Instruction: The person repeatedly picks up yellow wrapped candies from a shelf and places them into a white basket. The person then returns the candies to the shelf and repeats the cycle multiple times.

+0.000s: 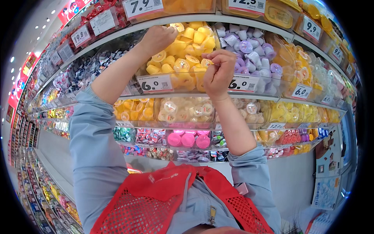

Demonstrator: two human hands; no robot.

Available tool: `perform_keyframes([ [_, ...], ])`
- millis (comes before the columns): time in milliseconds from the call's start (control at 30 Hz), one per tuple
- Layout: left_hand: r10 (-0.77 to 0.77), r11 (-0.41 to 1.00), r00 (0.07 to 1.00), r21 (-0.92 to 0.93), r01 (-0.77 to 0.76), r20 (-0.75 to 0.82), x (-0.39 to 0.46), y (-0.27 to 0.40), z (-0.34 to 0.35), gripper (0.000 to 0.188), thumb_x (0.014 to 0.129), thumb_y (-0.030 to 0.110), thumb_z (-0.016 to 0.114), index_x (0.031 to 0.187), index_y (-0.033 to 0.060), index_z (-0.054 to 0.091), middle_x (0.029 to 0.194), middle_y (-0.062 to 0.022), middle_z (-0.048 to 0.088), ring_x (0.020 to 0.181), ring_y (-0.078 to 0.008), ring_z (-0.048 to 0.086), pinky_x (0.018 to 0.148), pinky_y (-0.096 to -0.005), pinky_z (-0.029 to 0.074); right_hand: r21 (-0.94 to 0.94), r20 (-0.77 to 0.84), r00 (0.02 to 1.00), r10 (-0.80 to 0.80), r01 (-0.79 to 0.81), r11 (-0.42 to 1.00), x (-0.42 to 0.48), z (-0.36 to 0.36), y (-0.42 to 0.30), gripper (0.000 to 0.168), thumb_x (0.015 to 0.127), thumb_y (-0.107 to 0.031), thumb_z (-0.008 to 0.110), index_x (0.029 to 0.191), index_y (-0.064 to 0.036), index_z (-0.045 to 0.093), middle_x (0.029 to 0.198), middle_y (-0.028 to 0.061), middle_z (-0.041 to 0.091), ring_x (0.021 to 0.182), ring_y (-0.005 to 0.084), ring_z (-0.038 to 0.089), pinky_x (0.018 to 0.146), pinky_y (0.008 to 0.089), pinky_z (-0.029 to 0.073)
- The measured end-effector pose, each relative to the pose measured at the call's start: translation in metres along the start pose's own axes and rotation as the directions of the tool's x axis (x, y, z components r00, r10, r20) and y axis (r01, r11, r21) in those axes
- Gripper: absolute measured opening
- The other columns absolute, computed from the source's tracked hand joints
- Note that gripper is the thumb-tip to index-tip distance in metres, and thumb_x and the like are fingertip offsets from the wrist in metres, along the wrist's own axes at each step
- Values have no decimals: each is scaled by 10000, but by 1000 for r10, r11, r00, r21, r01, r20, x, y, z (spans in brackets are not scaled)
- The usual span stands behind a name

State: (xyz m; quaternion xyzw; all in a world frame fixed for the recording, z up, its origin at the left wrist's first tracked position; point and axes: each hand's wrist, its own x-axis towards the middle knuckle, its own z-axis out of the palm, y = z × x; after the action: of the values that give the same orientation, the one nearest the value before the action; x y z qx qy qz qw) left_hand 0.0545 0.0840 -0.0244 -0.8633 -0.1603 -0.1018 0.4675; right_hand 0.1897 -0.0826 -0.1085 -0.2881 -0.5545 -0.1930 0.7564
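Note:
Yellow jelly cups [169,65] fill a clear plastic bin [187,87] straight ahead. My left hand [159,39], fingers curled, is at the upper left of this bin, over the cups; a cup's round lid shows by its fingertips, and whether the hand grips it cannot be told. My right hand [219,70] is at the bin's front right corner, thumb and forefinger pinching a small yellow-lidded jelly cup [206,63]. Purple and white jelly cups [252,55] lie in the bin to the right. Price tags [155,84] are fixed to the bin fronts.
An upper shelf edge [187,18] curves above the bins. Lower tiers hold pale jelly cups [184,111], pink-lidded jars [188,140] and wrapped sweets [150,136]. Dark wrapped sweets [96,64] lie to the left. Another candy rack [48,190] stands at lower left, a printed board [325,191] at lower right.

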Motion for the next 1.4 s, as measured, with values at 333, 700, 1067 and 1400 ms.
perform_keyframes([
  [333, -295, 778, 955, -575, 254, 23, 22, 25, 4, 319, 803, 5, 436, 1102, 8, 548, 1015, -187, 591, 952, -328, 571, 815, -395, 466, -62, 15, 1000, 10, -9, 998, 0, -4, 1, 238, 669, 139, 417, 837, -28, 436, 834, 127, 524, 754, 249, 562, 641, 322, 476],
  [700, -379, 589, 923, -752, 297, 67, 34, 20, 30, 255, 837, 42, 410, 1044, -14, 548, 1060, -210, 561, 1036, -357, 513, 894, -399, 409, -119, 53, 999, -9, 15, 993, 1, 0, 2, 225, 668, 117, 425, 836, -32, 440, 830, 129, 535, 759, 279, 533, 639, 340, 455],
  [1067, -344, 471, 930, -832, 293, 132, -193, 35, -142, 343, 930, 176, 459, 1246, 44, 470, 1175, -122, 534, 1067, -228, 532, 900, -321, 423, 37, 132, 989, 59, -64, 997, 2, -4, 2, 210, 738, 147, 338, 896, 10, 354, 923, 132, 452, 771, 199, 547, 711, 348, 591],
  [1400, -749, -600, -248, -469, 648, 615, -520, 132, -302, 382, 941, 230, 470, 1263, 25, 464, 1268, -99, 495, 1158, -193, 497, 975, -330, 396, 140, 76, 990, -116, 105, 985, 30, -17, -5, 241, 694, 129, 403, 875, 16, 290, 896, 165, 477, 753, 295, 591, 715, 420, 579],
])
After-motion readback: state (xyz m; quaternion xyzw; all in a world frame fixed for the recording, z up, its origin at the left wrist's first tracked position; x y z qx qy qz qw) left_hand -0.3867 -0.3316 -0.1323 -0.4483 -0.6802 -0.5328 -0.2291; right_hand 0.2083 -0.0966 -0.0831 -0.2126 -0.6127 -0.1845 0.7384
